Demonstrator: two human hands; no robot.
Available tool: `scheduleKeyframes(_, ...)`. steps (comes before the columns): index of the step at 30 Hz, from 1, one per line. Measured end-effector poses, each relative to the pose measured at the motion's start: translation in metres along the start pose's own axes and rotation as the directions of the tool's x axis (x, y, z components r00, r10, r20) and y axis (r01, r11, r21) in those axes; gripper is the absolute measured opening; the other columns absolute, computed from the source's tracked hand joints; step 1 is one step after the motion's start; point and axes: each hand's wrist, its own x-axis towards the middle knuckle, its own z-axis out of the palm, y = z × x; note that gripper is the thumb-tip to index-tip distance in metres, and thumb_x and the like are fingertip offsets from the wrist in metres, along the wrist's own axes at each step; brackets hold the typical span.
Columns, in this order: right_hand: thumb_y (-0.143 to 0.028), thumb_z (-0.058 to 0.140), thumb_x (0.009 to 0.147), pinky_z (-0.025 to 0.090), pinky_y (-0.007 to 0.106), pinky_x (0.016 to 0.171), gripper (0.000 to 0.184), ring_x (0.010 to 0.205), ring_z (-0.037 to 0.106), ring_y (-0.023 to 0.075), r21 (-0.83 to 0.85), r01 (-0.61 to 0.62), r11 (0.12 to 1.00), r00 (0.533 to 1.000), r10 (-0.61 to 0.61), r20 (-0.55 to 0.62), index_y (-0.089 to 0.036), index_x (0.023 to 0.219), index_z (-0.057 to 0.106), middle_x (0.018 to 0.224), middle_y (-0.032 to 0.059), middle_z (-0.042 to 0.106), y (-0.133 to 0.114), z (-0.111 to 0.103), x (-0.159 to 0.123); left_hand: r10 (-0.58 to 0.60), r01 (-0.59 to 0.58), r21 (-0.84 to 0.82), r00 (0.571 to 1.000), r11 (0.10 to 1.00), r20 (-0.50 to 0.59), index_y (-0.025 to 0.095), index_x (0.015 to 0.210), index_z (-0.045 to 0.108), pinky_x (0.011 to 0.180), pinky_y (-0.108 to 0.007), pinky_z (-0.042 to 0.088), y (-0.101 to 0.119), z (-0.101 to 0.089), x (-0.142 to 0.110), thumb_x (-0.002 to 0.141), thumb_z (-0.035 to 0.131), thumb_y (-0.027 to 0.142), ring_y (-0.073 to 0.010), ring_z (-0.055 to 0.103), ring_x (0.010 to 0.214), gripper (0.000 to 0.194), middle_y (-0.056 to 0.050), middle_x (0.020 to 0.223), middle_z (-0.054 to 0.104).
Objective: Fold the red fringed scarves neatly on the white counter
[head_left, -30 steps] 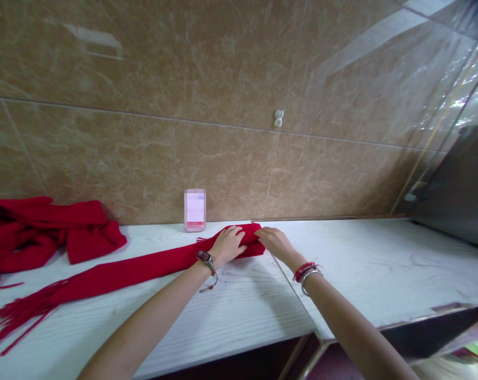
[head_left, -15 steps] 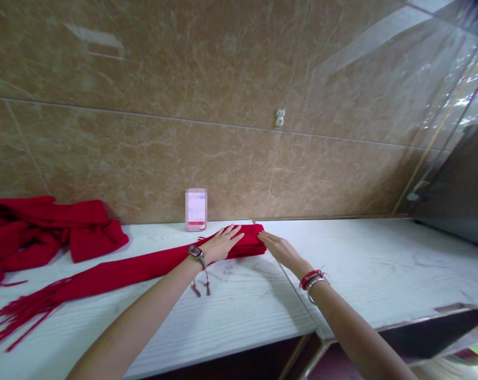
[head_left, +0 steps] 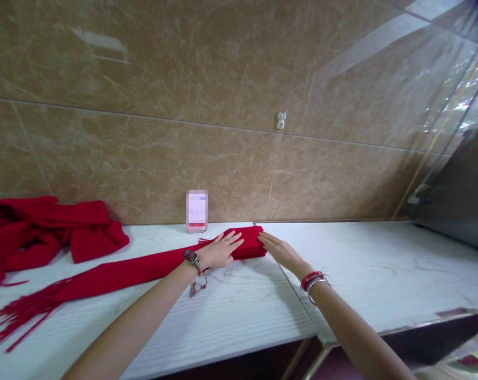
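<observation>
A long red scarf lies across the white counter, its fringed end spread at the left and its right part folded into a flat stack of layers. My left hand rests palm down on top of the folded part, fingers spread. Against the right end of the stack, my right hand touches the folded edge with its fingertips, the fingers stretched out side by side. The inner layers beneath my left hand are hidden.
More red fabric sits crumpled at the back left. A phone leans upright on the brown tiled wall. A small white cat figure is on the wall. The counter's front edge runs below my arms.
My left hand has slid slightly left and down over the folded stack. My right hand stays at the stack's right end. The view has shifted a little.
</observation>
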Motion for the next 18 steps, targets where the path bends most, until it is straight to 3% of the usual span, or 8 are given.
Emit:
scheduleKeyframes(3, -0.021, 0.041, 0.088, 0.039, 0.039, 0.099, 0.033, 0.118, 0.045, 0.0204, 0.010, -0.015, 1.000, 1.000, 0.015, -0.016, -0.015, 0.117, 0.056, 0.123, 0.0119, 0.054, -0.004, -0.008, 0.007, -0.011, 0.007, -0.072, 0.998, 0.997, -0.060, 0.020, 0.128, 0.042, 0.105, -0.044, 0.019, -0.002, -0.006, 0.008, 0.089, 0.035, 0.027, -0.0226, 0.017, 0.133, 0.041, -0.007, 0.143, 0.029)
scheduleKeyframes(6, -0.024, 0.036, 0.090, 0.036, 0.039, 0.101, 0.035, 0.122, 0.041, 0.0203, 0.014, -0.121, 0.993, 0.992, 0.121, -0.028, -0.014, 0.116, 0.057, 0.124, 0.0125, 0.053, -0.013, -0.016, 0.030, -0.090, 0.073, -0.110, 0.983, 0.991, -0.157, 0.018, 0.121, 0.049, 0.104, -0.040, 0.024, 0.000, -0.009, 0.024, 0.091, 0.026, 0.022, -0.0195, 0.024, 0.131, 0.038, -0.008, 0.139, 0.035)
scheduleKeyframes(8, -0.024, 0.034, 0.091, 0.035, 0.043, 0.100, 0.037, 0.124, 0.037, 0.0221, -0.006, -0.235, 0.972, 0.971, 0.235, 0.042, -0.012, 0.121, 0.052, 0.128, 0.0145, 0.049, -0.022, -0.015, 0.047, -0.162, 0.143, -0.118, 0.972, 0.983, -0.172, 0.014, 0.126, 0.043, 0.103, -0.041, 0.027, 0.003, -0.005, 0.034, 0.091, 0.027, 0.023, -0.0208, 0.025, 0.130, 0.040, -0.011, 0.140, 0.034)
scheduleKeyframes(11, -0.028, 0.034, 0.091, 0.034, 0.054, 0.095, 0.041, 0.126, 0.033, 0.0268, -0.074, -0.346, 0.935, 0.902, 0.353, 0.247, -0.014, 0.128, 0.042, 0.136, 0.0158, 0.040, -0.032, -0.006, 0.061, -0.232, 0.219, -0.118, 0.966, 0.969, -0.111, 0.010, 0.131, 0.035, 0.101, -0.044, 0.028, 0.004, 0.007, 0.042, 0.090, 0.028, 0.024, -0.0233, 0.022, 0.131, 0.044, -0.014, 0.141, 0.030)
scheduleKeyframes(14, -0.025, 0.036, 0.090, 0.035, 0.060, 0.091, 0.038, 0.128, 0.028, 0.0298, -0.116, -0.317, 0.941, 0.860, 0.337, 0.382, -0.020, 0.127, 0.043, 0.139, 0.0141, 0.034, -0.032, 0.006, 0.058, -0.229, 0.218, -0.130, 0.970, 0.967, -0.081, 0.010, 0.133, 0.032, 0.102, -0.042, 0.027, 0.000, 0.019, 0.044, 0.090, 0.026, 0.024, -0.0220, 0.022, 0.131, 0.046, -0.013, 0.142, 0.028)
scheduleKeyframes(18, -0.019, 0.037, 0.088, 0.040, 0.057, 0.087, 0.036, 0.127, 0.030, 0.0322, -0.110, -0.231, 0.967, 0.879, 0.255, 0.402, -0.022, 0.121, 0.049, 0.139, 0.0136, 0.035, -0.021, 0.016, 0.048, -0.180, 0.172, -0.119, 0.982, 0.978, -0.062, 0.009, 0.131, 0.035, 0.103, -0.038, 0.026, -0.009, 0.026, 0.044, 0.090, 0.024, 0.024, -0.0192, 0.025, 0.130, 0.045, -0.013, 0.140, 0.032)
